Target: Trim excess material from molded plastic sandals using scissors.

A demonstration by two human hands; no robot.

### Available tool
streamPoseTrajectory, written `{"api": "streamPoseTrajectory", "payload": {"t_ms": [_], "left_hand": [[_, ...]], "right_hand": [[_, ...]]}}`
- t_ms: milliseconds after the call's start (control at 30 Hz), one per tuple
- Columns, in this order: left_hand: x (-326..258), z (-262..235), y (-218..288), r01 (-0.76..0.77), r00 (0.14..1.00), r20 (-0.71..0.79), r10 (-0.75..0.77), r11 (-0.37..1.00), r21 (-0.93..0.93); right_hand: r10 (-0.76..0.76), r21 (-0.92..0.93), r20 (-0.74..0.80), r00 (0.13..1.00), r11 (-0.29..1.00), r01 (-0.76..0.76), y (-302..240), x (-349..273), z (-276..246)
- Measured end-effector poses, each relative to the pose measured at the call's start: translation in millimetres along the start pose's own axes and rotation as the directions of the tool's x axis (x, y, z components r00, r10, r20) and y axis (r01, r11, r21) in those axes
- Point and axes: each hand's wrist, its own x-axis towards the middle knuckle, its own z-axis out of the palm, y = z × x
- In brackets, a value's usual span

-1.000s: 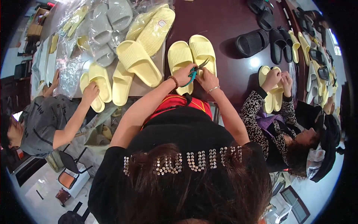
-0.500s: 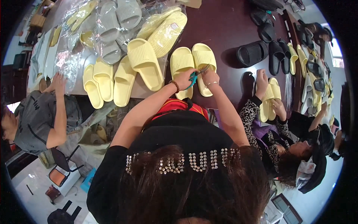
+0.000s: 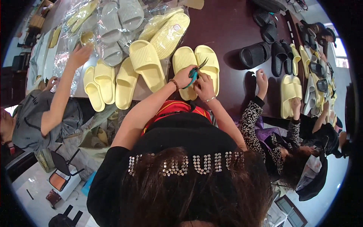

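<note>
A pair of yellow slippers lies on the dark red table directly in front of me, a left slipper (image 3: 184,56) and a right slipper (image 3: 212,70). Above them my left hand (image 3: 183,78) is closed around scissors (image 3: 194,72) with teal handles; their dark blades point up and right over the right slipper. Close beside the handles is my right hand (image 3: 205,87), its fingers bent together over the inner edge of that slipper. What these fingers pinch, if anything, is hidden.
More yellow slippers (image 3: 145,60) lie to my left, with bagged grey slippers (image 3: 111,22) behind. Black slippers (image 3: 255,55) are on the right of the table (image 3: 223,22). A person on the left reaches over the table; a person on the right holds yellow slippers (image 3: 290,89).
My right hand has drawn back and left toward the scissors, whose blades now point up over the right slipper. The left neighbour's arm has lifted; the right neighbour's slippers have moved right.
</note>
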Motion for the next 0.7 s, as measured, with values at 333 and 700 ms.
{"api": "streamPoseTrajectory", "payload": {"t_ms": [333,700], "left_hand": [[-29.5,-21.8,-14.9,0.191,0.977,-0.008,-0.212,0.895,-0.403],[-52.0,-26.9,-27.3,0.171,0.949,-0.165,-0.269,0.879,-0.446]], "right_hand": [[0.810,0.860,0.242,0.535,0.077,-0.505,19.4,0.2,7.1],[0.738,0.387,0.011,0.675,0.620,-0.683,18.8,6.7,9.5]]}}
